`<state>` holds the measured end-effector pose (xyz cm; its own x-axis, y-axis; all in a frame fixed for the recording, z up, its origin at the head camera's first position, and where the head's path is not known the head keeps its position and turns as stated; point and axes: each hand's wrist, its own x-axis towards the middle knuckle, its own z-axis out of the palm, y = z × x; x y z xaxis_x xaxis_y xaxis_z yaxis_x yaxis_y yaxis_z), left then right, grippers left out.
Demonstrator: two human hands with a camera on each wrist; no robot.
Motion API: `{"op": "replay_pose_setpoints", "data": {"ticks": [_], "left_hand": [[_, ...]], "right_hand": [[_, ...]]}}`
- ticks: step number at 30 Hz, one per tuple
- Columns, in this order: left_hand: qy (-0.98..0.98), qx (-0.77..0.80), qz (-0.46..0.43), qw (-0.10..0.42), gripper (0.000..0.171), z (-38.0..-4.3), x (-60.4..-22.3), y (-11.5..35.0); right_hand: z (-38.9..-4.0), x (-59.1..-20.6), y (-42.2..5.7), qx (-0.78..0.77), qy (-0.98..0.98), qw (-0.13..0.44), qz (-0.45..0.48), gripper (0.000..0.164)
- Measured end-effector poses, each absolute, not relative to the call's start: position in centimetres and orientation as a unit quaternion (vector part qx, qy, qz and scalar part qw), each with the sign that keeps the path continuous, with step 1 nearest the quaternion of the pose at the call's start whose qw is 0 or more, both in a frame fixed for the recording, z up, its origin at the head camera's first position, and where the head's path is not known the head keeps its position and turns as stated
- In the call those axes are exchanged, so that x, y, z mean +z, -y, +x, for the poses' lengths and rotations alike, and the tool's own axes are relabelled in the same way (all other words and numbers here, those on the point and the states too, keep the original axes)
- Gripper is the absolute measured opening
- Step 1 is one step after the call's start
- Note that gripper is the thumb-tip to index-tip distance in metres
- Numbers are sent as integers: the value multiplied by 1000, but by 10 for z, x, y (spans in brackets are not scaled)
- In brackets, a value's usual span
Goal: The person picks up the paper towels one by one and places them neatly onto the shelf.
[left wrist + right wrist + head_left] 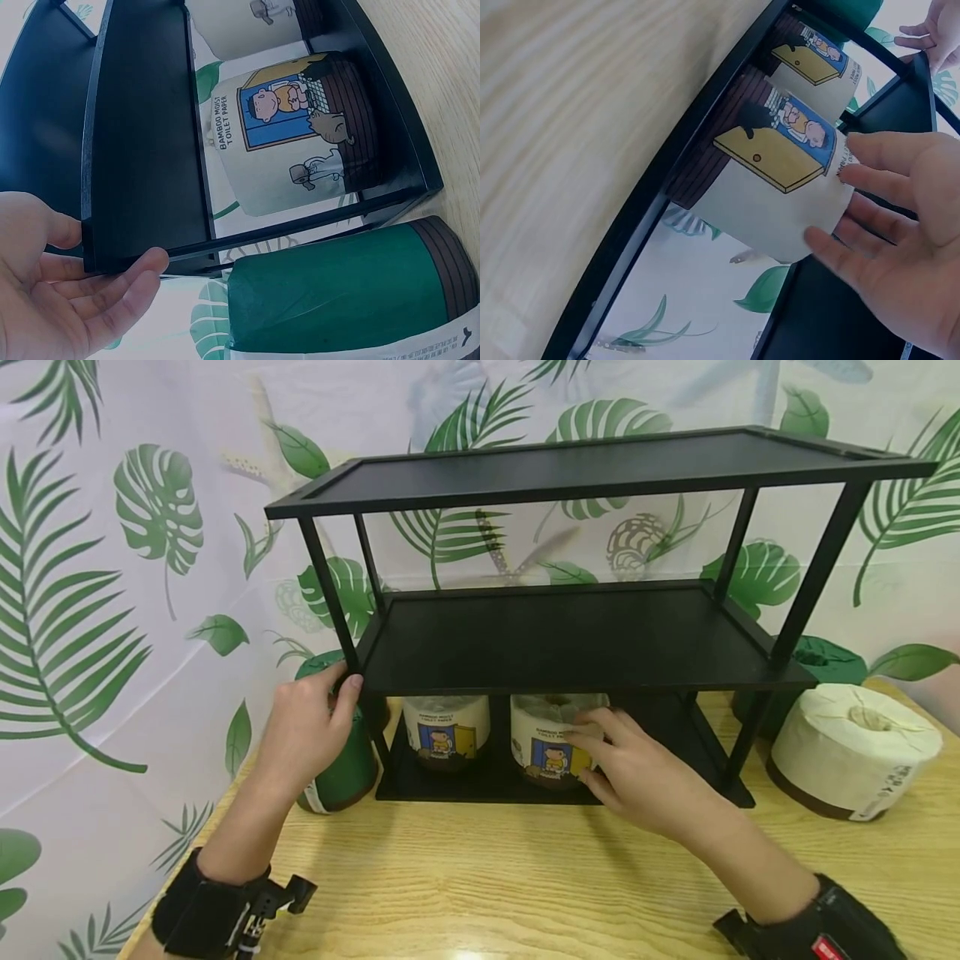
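A black tiered shelf rack (562, 639) stands on the table. My left hand (311, 718) grips the left front corner of its middle shelf, thumb and fingers on either side of the edge in the left wrist view. On the bottom level are two wrapped toilet paper rolls with a cartoon print, a left roll (446, 732) and a right roll (536, 739). The right hand (645, 768) reaches to the right roll, its fingers spread and loosely bent. In the right wrist view, fingertips (817, 238) lie at the roll's upper side; firm contact is unclear.
A green-wrapped roll (341, 772) stands left of the rack, close beside its post. At the right are a cream-wrapped roll (847, 752) and, behind it, another green roll (832, 660). A leaf-print cloth (187, 568) hangs behind the wooden table (480, 860).
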<state>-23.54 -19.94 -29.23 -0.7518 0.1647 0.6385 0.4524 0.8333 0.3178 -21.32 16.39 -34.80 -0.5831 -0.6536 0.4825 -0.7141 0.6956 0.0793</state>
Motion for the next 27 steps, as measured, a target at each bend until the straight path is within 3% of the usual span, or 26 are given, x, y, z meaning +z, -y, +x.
{"op": "replay_pose_setpoints", "data": {"ticks": [8,12,18,22,27], "left_hand": [[911,-228,-168,301,38,-234,-292,200],[914,-223,-151,304,37,-231,-292,201],[880,-172,-108,430,32,-219,-285,196],[842,-187,-174,476,22,-210,-279,184],[820,-216,-258,463,12,-198,-280,164]], "right_hand": [[-218,-353,-172,2,924,172,342,64],[-214,-344,-174,32,928,149,340,54],[-194,-305,-185,116,925,111,344,28],[-187,-284,-206,151,909,130,367,11],[-181,-268,-243,156,913,146,348,16]]}}
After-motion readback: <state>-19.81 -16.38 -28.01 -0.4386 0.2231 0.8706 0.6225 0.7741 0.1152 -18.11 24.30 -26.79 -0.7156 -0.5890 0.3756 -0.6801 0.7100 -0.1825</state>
